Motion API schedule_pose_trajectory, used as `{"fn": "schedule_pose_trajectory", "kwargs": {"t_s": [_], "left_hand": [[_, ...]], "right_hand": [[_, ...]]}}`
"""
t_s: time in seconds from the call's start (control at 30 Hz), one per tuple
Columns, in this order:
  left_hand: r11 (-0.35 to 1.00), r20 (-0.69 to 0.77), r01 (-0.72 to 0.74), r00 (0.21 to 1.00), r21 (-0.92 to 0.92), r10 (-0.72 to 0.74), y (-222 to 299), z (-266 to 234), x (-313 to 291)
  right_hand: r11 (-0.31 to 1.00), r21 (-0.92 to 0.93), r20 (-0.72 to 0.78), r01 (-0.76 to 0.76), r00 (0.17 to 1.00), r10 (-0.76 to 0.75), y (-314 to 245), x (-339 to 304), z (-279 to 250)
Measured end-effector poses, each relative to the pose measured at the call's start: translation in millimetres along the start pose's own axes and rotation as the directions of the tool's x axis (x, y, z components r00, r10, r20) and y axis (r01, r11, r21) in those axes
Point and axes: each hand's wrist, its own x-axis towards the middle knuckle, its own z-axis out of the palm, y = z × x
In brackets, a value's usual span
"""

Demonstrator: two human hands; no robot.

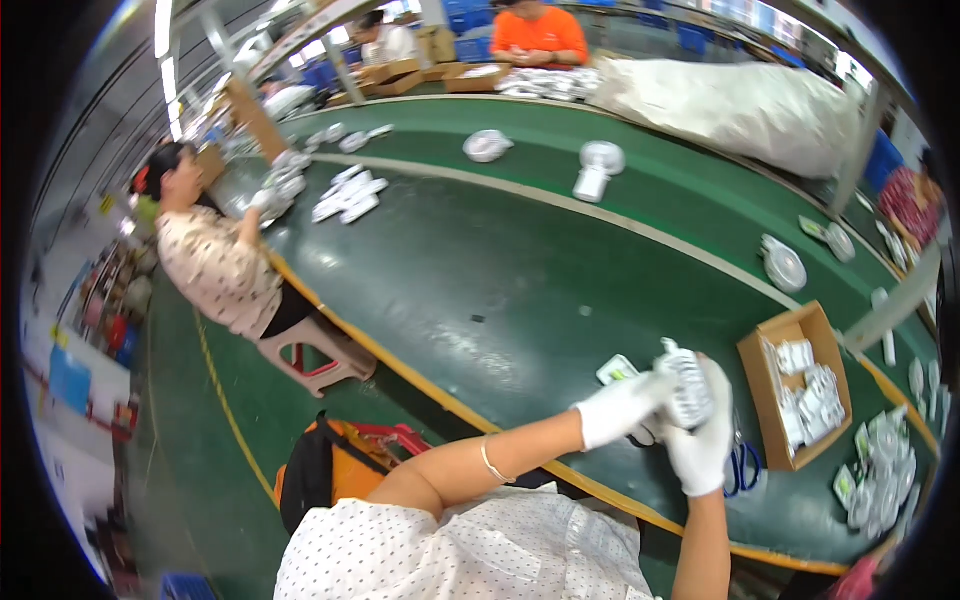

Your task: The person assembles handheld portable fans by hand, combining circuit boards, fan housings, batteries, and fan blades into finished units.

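My left hand [628, 408] and my right hand [704, 438], both in white gloves, are closed around a white slatted device [687, 388] that looks like the head of a small hand-held fan. They hold it just above the near part of the green table [480, 345]. The gloves hide part of it. A flat green-and-white piece [617, 370] lies beyond my left hand. Beside my right wrist are blue-handled scissors [745, 470], partly covered by the hand.
On the right stand an open cardboard box [768, 412] of white parts and a pile of clear-bagged items [878, 475]. A green conveyor [420, 130] carries white round-headed devices [600, 160]. A co-worker [220, 255] sits at left near stacked white pieces [350, 194]; others work beyond.
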Motion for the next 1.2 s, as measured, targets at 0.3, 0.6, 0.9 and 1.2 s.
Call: {"fn": "schedule_pose_trajectory", "kwargs": {"t_s": [0.3,0.6,0.9,1.2], "left_hand": [[0.513,-0.174,-0.286,0.717,0.809,0.675,-13.8,1.6,-1.3],[0.549,0.178,-0.207,0.978,0.81,0.106,21.1,27.5,-10.5],[0.974,0.618,0.166,0.753,0.155,-0.227,1.8,29.2,-14.6],[0.91,0.154,0.036,0.988,-0.414,0.031,-20.1,2.9,-2.0]], "right_hand": [[0.629,0.752,0.0,-0.197,0.954,0.299,22.3,-11.6,-15.2],[0.138,0.984,0.035,-0.116,0.874,0.485,27.7,-7.3,-27.7],[0.141,0.967,0.104,-0.211,0.834,0.541,23.5,0.1,-23.3],[0.219,0.973,-0.057,-0.069,0.851,0.522,28.0,7.6,-38.1]]}}
